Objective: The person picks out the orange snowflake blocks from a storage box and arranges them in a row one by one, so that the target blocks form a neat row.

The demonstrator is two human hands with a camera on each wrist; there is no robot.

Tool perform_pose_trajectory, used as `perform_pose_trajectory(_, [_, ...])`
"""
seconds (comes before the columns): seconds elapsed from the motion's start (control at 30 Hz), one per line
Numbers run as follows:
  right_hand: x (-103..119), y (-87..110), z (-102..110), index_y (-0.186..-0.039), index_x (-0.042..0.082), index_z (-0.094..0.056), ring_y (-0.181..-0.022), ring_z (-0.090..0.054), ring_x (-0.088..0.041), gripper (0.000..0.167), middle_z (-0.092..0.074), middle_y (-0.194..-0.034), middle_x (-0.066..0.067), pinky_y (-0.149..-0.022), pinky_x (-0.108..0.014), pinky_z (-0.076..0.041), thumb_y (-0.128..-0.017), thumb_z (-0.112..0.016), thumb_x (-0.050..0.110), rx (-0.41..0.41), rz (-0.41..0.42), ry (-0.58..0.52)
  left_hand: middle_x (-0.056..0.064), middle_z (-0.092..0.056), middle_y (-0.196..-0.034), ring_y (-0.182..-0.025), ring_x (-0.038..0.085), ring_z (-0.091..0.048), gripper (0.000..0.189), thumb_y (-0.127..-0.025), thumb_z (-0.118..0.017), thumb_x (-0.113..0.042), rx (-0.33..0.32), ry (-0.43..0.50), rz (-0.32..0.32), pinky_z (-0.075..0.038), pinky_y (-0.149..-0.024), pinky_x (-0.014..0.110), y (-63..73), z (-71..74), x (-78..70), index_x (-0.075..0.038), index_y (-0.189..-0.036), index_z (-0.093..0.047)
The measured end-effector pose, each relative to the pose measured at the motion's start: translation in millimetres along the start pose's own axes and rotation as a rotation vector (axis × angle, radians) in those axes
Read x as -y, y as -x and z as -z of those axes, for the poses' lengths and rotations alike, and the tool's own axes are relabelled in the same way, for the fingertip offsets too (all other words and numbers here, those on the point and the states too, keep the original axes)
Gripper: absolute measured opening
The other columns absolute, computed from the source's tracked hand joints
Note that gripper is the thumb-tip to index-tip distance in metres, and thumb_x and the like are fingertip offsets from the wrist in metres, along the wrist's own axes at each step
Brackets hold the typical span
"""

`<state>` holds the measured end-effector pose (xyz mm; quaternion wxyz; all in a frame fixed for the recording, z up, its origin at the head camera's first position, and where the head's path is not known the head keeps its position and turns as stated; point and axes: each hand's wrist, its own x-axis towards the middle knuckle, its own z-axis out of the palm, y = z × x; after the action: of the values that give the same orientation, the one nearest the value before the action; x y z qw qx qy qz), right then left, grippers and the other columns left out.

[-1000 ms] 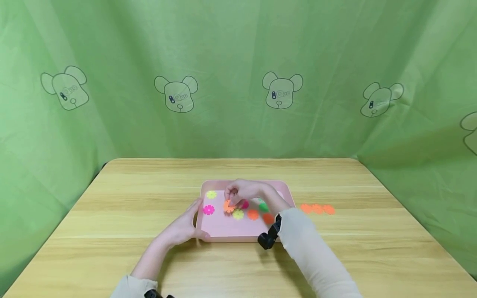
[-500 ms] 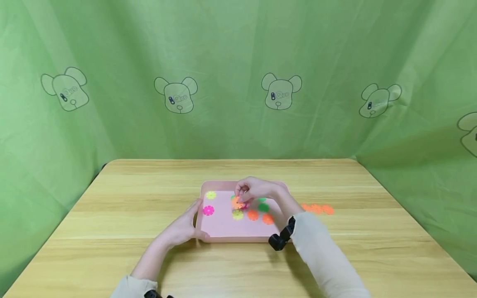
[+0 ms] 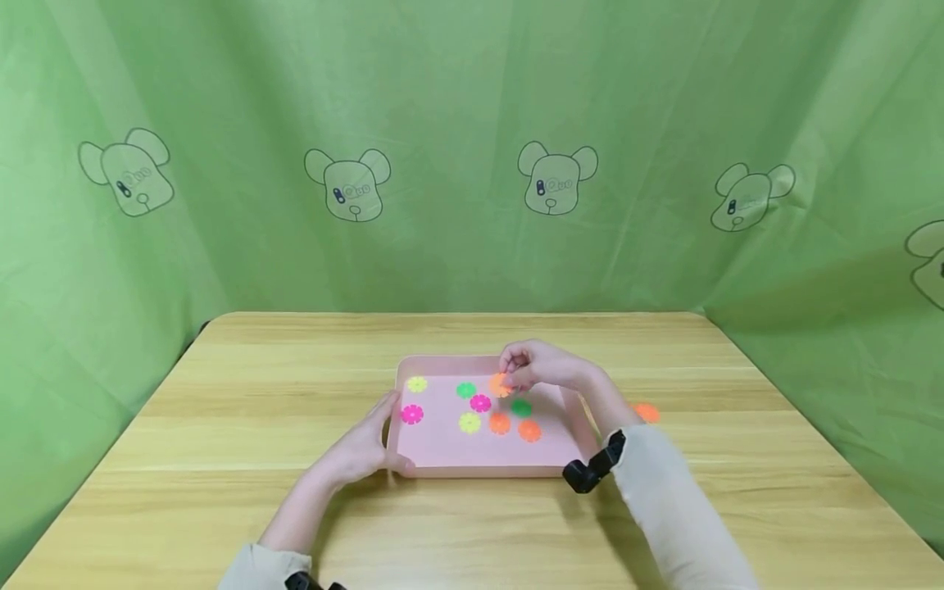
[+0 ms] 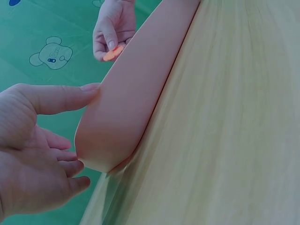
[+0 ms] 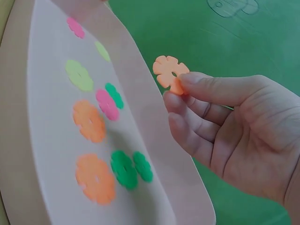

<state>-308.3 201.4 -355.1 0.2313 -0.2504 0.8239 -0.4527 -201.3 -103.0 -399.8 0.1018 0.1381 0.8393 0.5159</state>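
My right hand (image 3: 544, 365) pinches an orange flower-shaped disc (image 5: 170, 72) between thumb and fingertips, raised over the far part of the pink tray (image 3: 435, 451). My left hand (image 3: 360, 451) rests against the tray's near left corner, its thumb (image 4: 70, 97) straight and touching the rim. Flat inside the tray lie two orange discs (image 5: 89, 121), a magenta disc (image 3: 480, 403), a yellow disc (image 3: 469, 423) and green discs (image 5: 123, 169). Another yellow disc (image 3: 417, 384) and a magenta disc (image 3: 412, 415) lie along its left side.
On the wooden table (image 3: 295, 352), right of the tray, an orange disc (image 3: 646, 413) shows beside my right forearm, which hides the spot left of it. A green curtain (image 3: 457, 262) with bear-head outlines stands behind and around the table.
My right hand has moved right and away from me, carrying the orange disc from the tray's middle toward its far wall. My left hand has stayed at the corner.
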Motion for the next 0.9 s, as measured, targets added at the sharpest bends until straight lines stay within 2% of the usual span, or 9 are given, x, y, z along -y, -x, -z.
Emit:
perform_pose_trajectory(0.1, [-3.2, 9.8, 6.9, -0.096, -0.003, -0.056, -0.073, -0.059, -0.023, 0.015, -0.058, -0.081, -0.006, -0.073, -0.044, -0.052, -0.085, -0.062, 0.005, -0.036, -0.002, -0.003, 0.019, -0.011, -0.153, -0.139, 0.034, -0.01, 0.111, -0.059, -0.082, -0.007, -0.001, -0.006, 0.0, -0.009, -0.11, 0.054, -0.9, 0.0, 0.4, 0.002, -0.147, -0.014])
perform_pose_trajectory(0.33, [-16.6, 35.4, 20.8, -0.097, -0.003, -0.055, -0.07, -0.057, -0.019, 0.017, -0.058, -0.08, -0.006, -0.065, -0.032, -0.051, -0.085, -0.062, 0.006, -0.129, -0.012, -0.022, 0.02, -0.012, -0.152, -0.139, 0.034, -0.01, 0.11, -0.06, -0.081, -0.007, -0.002, -0.018, -0.004, -0.009, -0.11, 0.052, -0.9, -0.2, -0.4, 0.004, -0.146, -0.014])
perform_pose_trajectory(0.53, [-30.3, 59.4, 33.0, -0.098, -0.005, -0.053, -0.078, -0.06, -0.024, 0.02, -0.058, -0.083, -0.008, -0.071, -0.035, -0.053, -0.086, -0.063, 0.007, -0.183, -0.034, -0.075, 0.02, -0.012, -0.152, -0.139, 0.034, -0.01, 0.108, -0.061, -0.08, -0.005, 0.002, -0.021, -0.01, -0.008, -0.111, 0.051, -0.7, -0.2, -0.9, 0.005, -0.146, -0.014])
perform_pose_trajectory(0.77, [-47.2, 87.0, 48.2, -0.103, -0.006, -0.049, -0.079, -0.06, -0.017, 0.02, -0.056, -0.088, -0.009, -0.083, -0.046, -0.051, -0.085, -0.058, -0.001, -0.234, -0.045, -0.151, 0.021, -0.012, -0.152, -0.138, 0.036, -0.011, 0.107, -0.061, -0.08, -0.006, 0.002, -0.026, -0.014, -0.009, -0.11, 0.052, -0.4, -0.7, -0.3, 0.005, -0.145, -0.015])
perform_pose_trajectory(0.9, [-54.8, 104.2, 55.3, -0.106, -0.007, -0.047, -0.082, -0.061, -0.019, 0.023, -0.056, -0.089, -0.008, -0.085, -0.051, -0.048, -0.085, -0.057, -0.005, -0.283, -0.065, -0.185, 0.021, -0.012, -0.152, -0.138, 0.036, -0.011, 0.107, -0.061, -0.08, -0.007, 0.003, -0.035, -0.011, -0.009, -0.11, 0.052, -0.3, -0.7, -0.3, 0.005, -0.145, -0.015])
